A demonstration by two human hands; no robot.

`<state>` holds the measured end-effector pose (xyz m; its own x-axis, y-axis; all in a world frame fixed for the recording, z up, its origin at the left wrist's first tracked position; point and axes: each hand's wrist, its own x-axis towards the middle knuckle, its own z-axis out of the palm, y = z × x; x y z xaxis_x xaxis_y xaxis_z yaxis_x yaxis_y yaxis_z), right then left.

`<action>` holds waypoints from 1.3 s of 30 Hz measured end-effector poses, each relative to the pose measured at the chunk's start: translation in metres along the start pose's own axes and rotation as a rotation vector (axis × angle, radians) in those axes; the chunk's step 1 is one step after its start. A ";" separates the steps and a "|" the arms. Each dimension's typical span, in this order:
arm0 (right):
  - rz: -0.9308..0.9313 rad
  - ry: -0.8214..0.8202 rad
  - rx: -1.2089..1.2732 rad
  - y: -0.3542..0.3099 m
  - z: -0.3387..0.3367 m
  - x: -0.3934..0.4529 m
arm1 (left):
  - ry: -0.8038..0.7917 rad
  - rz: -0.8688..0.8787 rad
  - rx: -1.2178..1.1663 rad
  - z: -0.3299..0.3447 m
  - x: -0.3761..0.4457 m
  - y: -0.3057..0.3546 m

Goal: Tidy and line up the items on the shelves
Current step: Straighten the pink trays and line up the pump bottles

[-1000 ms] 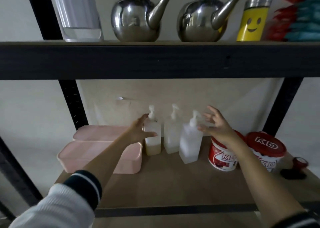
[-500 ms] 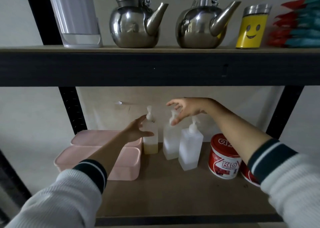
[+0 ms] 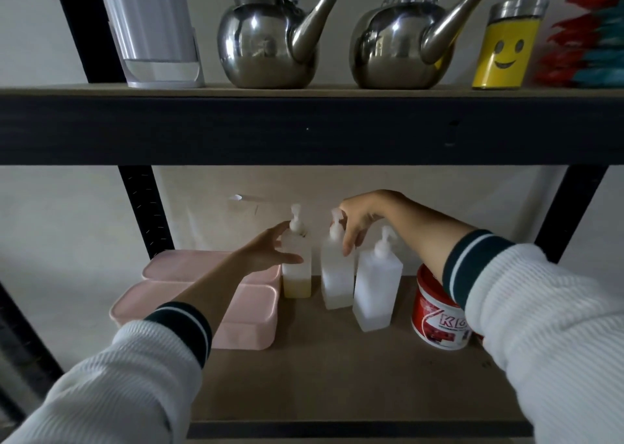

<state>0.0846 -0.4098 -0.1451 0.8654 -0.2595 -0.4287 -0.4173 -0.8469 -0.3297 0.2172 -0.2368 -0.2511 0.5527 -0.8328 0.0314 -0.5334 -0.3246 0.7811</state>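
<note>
Three pump bottles are standing on the lower shelf (image 3: 337,376), near the back, in a row that is running toward 4 o'clock: the left bottle (image 3: 297,268) with some yellow liquid at its bottom, the middle bottle (image 3: 336,275) just beside it, and the right bottle (image 3: 376,291) a little nearer to the camera. The left hand (image 3: 266,253) is reaching in from 7 o'clock and is holding the left bottle, with the thumb lying across its front and the other fingers going round its far side near the pump. The right hand (image 3: 359,219) is coming from 4 o'clock over the right bottle and is hanging above the middle bottle; its fingers are bent down around the pump head and neck and seem to be pinching it, but I cannot tell how firmly. Both arms are wearing white sleeves with dark striped cuffs. At 9 o'clock from the bottles, two pink boxes (image 3: 243,312) are lying one behind the other, and the back one is touching the left bottle. At 3 o'clock a red tub (image 3: 435,322) is standing, partly hidden by the right sleeve. On the upper shelf (image 3: 304,129) two steel kettles (image 3: 270,38) are sitting side by side, with a clear container (image 3: 152,28) at their 9 o'clock and a yellow smiley can (image 3: 506,45) at their 3 o'clock, next to a pile of red and teal packets (image 3: 591,45).
</note>
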 end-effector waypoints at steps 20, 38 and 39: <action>-0.033 0.116 0.195 -0.001 0.008 0.016 | -0.003 0.033 0.024 0.001 -0.004 0.003; -0.034 -0.036 0.646 0.099 0.030 -0.076 | 0.635 0.146 -0.100 0.114 -0.073 0.034; -0.042 -0.013 0.538 0.095 0.035 -0.080 | 0.571 0.177 -0.056 0.128 -0.081 0.030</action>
<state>-0.0338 -0.4539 -0.1714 0.8822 -0.2217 -0.4155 -0.4688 -0.4978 -0.7297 0.0744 -0.2369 -0.3097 0.7234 -0.4940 0.4823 -0.6229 -0.1658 0.7645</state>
